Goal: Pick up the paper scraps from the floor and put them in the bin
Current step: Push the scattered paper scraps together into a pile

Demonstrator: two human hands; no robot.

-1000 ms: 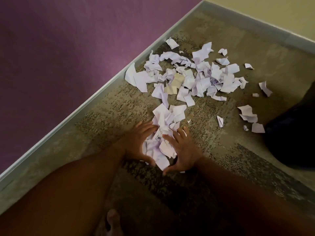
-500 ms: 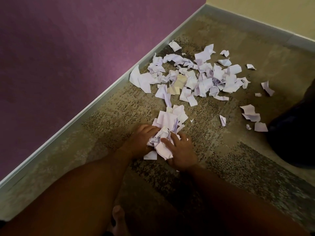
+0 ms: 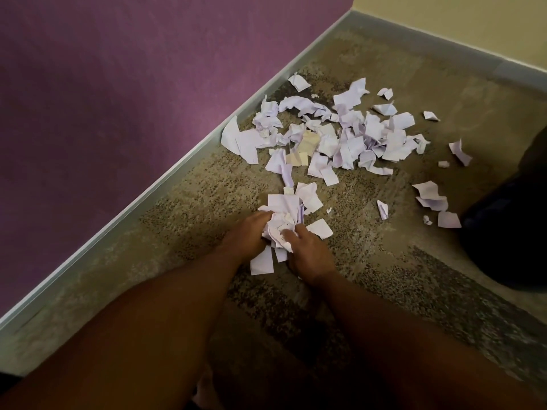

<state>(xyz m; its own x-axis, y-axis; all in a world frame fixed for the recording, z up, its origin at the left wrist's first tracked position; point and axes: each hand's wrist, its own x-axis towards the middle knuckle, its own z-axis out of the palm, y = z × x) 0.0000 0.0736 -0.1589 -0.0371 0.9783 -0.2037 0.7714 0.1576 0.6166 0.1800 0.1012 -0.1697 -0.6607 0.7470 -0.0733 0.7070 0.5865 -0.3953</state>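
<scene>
The wad [image 3: 279, 229] of scraps at frame centre is tighter than a second ago, when it lay loose between spread palms. It now sits squeezed between both hands on the floor [image 3: 189, 202]: left hand [image 3: 247, 233] curls round its left side, right hand [image 3: 305, 250] grips its right. A flat scrap [image 3: 262, 261] pokes out below. The main pile [image 3: 334, 134] lies above, upper centre.

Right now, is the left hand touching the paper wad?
Touching. The head view shows the left hand with fingers curled against the wad, no gap; the right hand presses its other side.
</scene>
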